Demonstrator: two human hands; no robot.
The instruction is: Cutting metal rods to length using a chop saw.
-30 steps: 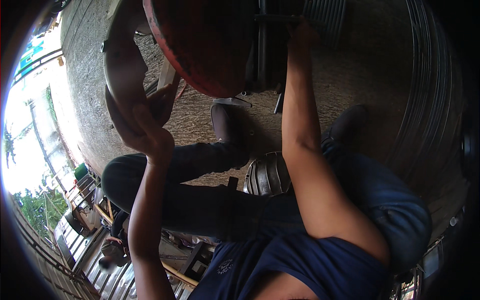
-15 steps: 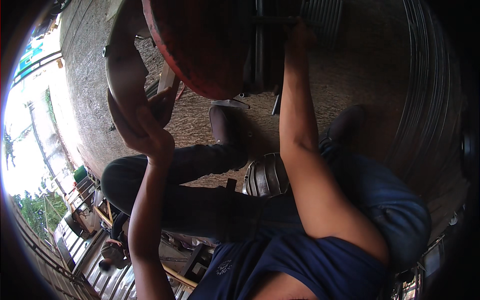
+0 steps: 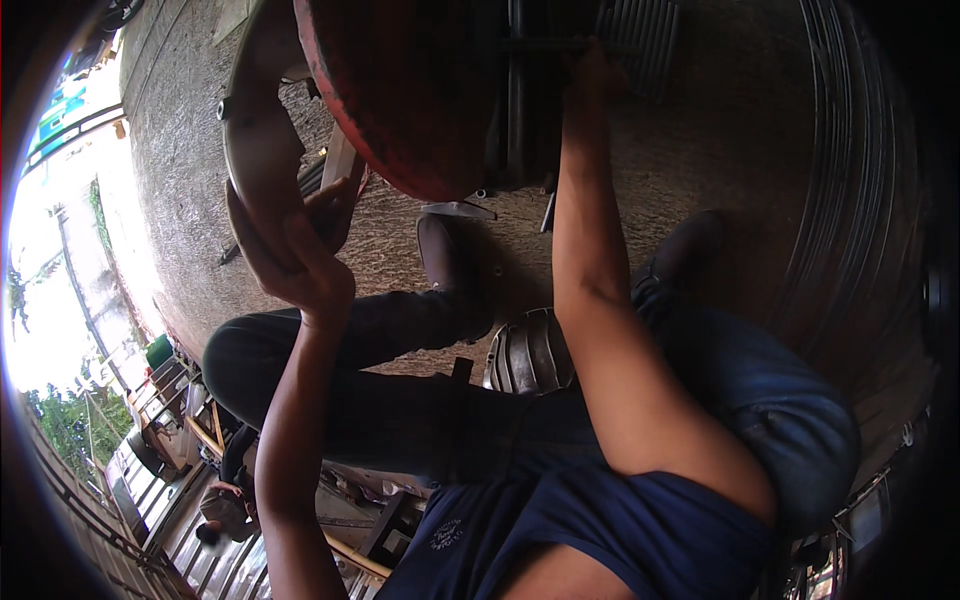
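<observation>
My left hand (image 3: 318,262) is closed round the lower end of a curved grey metal piece (image 3: 258,140), which arcs up the left of a large red rounded metal housing (image 3: 355,120). The housing's worn edge faces my left hand, and its upper part runs out of view. At the top, in shadow, my right hand (image 3: 597,78) reaches to a thin dark bar (image 3: 540,43) beside the machine's dark frame. Its fingers look wrapped round the bar, though they are dim. A pale squared bar (image 3: 341,160) shows behind my left fingers.
Grey rods (image 3: 650,40) lie side by side beyond my right hand. Long thin rods (image 3: 845,150) run along the right of the rough floor (image 3: 390,235). A ribbed metal object (image 3: 528,352) sits between my legs. Another person (image 3: 225,508) is in the background at lower left.
My left hand and the curved metal piece have shifted slightly right and down. My right forearm has moved slightly left. Both hands keep their holds.
</observation>
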